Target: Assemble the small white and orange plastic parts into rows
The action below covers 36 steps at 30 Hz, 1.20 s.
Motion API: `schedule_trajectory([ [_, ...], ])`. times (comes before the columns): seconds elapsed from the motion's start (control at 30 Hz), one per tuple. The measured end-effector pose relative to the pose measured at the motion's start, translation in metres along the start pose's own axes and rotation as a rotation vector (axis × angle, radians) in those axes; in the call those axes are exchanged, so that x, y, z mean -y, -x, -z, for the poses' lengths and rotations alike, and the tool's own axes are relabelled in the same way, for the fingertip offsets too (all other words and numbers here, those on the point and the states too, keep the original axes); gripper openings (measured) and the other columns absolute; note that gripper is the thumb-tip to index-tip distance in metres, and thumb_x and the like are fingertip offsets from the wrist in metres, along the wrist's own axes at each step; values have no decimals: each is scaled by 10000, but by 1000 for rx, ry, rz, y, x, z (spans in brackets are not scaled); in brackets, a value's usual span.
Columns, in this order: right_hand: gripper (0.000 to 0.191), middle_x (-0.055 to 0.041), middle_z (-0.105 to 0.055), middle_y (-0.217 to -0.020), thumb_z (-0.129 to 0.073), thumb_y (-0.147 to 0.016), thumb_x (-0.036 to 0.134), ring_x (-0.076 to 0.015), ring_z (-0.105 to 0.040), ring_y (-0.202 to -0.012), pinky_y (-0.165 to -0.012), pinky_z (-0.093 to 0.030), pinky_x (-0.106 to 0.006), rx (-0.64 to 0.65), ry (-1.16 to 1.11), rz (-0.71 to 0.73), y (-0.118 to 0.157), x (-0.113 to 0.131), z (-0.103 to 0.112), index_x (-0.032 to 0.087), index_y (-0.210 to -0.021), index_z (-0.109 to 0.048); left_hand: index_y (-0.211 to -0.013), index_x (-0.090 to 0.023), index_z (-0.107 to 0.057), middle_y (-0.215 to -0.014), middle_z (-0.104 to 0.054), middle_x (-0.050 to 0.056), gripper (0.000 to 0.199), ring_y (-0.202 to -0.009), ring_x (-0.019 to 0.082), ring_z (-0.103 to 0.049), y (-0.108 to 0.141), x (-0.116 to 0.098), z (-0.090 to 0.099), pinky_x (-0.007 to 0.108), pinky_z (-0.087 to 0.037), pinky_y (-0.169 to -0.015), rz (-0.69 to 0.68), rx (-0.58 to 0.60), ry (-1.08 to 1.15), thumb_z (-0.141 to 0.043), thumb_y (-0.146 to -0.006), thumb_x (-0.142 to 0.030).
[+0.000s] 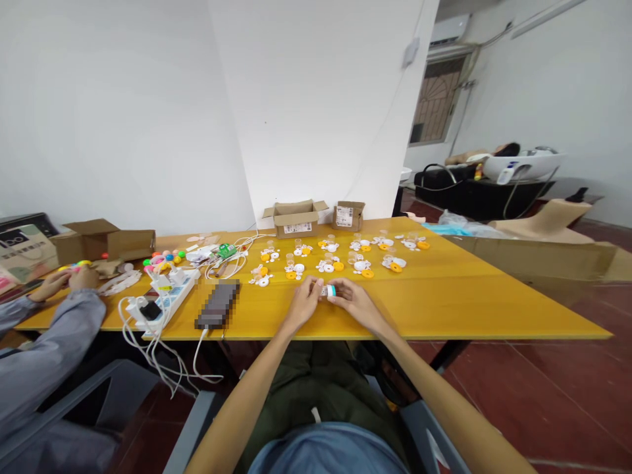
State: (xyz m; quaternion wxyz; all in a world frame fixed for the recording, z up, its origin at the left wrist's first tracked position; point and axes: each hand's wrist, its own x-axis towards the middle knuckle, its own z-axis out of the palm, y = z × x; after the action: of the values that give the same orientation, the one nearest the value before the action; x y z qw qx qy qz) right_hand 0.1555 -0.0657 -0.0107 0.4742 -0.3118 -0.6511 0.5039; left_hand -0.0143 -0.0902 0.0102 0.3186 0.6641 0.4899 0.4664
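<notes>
A small clear cylinder with a white and teal end is held between my two hands over the front of the yellow table. My left hand is closed on its left end. The fingers of my right hand pinch the teal end. Just beyond my hands lie several groups of small parts: clear cups, white discs and orange rings. Some groups sit in a back row, others in a nearer row.
Two cardboard boxes stand by the wall. On the left are a phone, a power strip with white cables, and colourful balls. Another person's hands work at the far left.
</notes>
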Motion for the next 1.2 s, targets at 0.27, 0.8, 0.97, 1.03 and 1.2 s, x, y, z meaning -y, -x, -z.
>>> schedule_trajectory([
  [0.27,330,-31,-720,-961,-795,-670,388,-233,-691,-958,-914,-567,-397,-28,0,-3,1,0,1,242,-912,-624,-955,-224,-609,-719,-608,-32,285,-709,161,-580,2,0,1,284,-471,-715,-14,36,39,-566,-918,-504],
  [0.8,227,-24,-752,-885,-712,-734,382,-212,-686,-790,-769,-570,-354,-11,213,76,3,6,-5,235,-890,-637,-1053,-219,-676,-748,-671,-11,392,-710,177,-615,2,-2,2,298,-501,-715,-82,27,-43,-613,-877,-564],
  [0.97,242,-28,-750,-884,-740,-721,385,-220,-698,-803,-785,-571,-367,-17,199,59,2,3,-5,238,-875,-624,-900,-214,-692,-786,-711,9,309,-724,180,-627,1,0,1,303,-507,-725,-60,-3,-64,-650,-845,-515],
  [1.03,234,-25,-746,-870,-741,-723,378,-221,-697,-800,-779,-570,-367,-12,212,60,2,3,-6,238,-873,-628,-823,-208,-681,-747,-706,16,334,-705,185,-627,0,1,0,304,-498,-701,-26,-53,-81,-673,-819,-543],
  [1.2,207,-25,-748,-892,-722,-734,350,-219,-690,-818,-791,-558,-362,12,238,76,2,4,-6,234,-885,-643,-725,-207,-645,-667,-664,10,396,-678,187,-622,2,1,0,302,-467,-662,15,-120,-143,-676,-808,-593],
])
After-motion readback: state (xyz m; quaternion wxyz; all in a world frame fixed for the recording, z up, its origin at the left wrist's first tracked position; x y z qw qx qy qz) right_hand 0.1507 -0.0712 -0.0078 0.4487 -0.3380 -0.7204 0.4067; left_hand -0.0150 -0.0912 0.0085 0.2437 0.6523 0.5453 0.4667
